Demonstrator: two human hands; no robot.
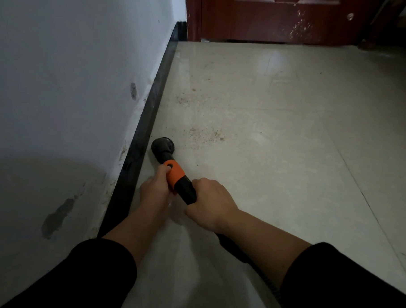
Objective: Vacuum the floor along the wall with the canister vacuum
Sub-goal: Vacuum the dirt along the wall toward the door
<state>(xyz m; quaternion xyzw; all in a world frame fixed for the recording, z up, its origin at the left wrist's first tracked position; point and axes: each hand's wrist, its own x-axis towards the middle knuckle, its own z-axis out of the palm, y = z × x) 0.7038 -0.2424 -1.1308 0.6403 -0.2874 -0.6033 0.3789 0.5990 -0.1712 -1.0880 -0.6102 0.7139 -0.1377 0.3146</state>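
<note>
Dim room, soft glare on floor [271,63], wide-angle bending, shadowed lower-left wall [45,182]

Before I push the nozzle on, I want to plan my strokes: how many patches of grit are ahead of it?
2. One patch lies just right of the nozzle; another sits further along near the baseboard. Finer specks may escape view.

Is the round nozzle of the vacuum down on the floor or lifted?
Down, apparently: the round nozzle meets the floor beside the black baseboard, with no visible gap. Both hands grip the wand.
</note>
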